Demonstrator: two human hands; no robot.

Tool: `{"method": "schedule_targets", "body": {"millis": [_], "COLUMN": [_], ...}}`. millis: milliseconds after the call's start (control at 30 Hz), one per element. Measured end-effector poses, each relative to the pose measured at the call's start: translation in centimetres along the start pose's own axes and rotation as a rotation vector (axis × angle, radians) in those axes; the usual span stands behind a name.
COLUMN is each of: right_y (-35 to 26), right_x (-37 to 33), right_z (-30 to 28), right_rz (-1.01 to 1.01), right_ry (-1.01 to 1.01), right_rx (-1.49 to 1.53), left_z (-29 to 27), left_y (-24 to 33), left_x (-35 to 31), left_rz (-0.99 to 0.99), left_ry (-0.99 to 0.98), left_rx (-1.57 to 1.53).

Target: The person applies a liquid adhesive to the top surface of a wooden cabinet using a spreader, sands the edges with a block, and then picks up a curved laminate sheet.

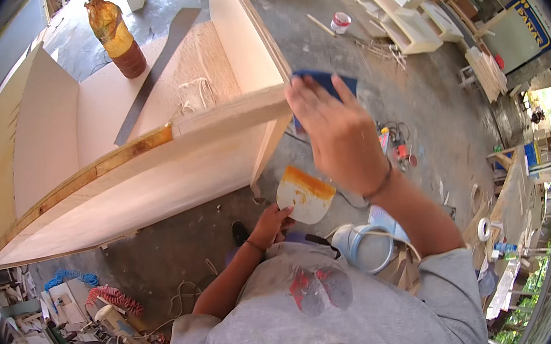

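My left hand (270,224) is closed on the edge of a white putty spreader (308,203), which carries a band of orange-yellow paste along its far edge. My right hand (338,124) holds a flat dark-blue piece (328,83) against the corner of a large pale wooden cabinet (229,119). Its fingers lie over the blue piece, which partly hides behind them; whether it is a spreader or a sheet cannot be told. An orange-brown stretch of filler (137,149) runs along the cabinet's curved front edge, left of a paler stretch near my right hand.
Inside the cabinet stand a bottle of amber-brown liquid (116,37) and a long dark strip (159,73). A light-blue bucket (369,249) is close to my right side. Red power tool (401,151) and cords lie on the floor. Scrap wood and hoses (113,300) crowd the lower left.
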State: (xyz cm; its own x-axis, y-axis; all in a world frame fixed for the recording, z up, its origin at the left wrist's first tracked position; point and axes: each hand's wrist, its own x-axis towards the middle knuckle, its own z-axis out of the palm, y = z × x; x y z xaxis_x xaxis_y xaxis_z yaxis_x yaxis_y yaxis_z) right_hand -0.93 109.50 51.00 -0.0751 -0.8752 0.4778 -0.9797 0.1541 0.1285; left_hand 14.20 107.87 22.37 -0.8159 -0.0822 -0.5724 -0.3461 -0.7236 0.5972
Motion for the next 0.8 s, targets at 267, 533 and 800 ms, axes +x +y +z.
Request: {"method": "schedule_targets", "body": {"millis": [267, 533, 800], "right_y": [0.2, 0.4, 0.8], "right_x": [0.9, 0.2, 0.0], "right_z": [-0.1, 0.0, 0.2], "right_rz": [0.009, 0.016, -0.006], "right_ry": [-0.039, 0.008, 0.021], "right_rx": [0.071, 0.043, 0.059], "left_z": [-0.4, -0.4, 0.0], "left_y": [0.6, 0.4, 1.5], "left_x": [0.4, -0.7, -1.1], "left_rz": [0.011, -0.023, -0.019], "left_ry": [-0.016, -0.010, 0.010], "left_rx": [0.032, 0.012, -0.004]}}
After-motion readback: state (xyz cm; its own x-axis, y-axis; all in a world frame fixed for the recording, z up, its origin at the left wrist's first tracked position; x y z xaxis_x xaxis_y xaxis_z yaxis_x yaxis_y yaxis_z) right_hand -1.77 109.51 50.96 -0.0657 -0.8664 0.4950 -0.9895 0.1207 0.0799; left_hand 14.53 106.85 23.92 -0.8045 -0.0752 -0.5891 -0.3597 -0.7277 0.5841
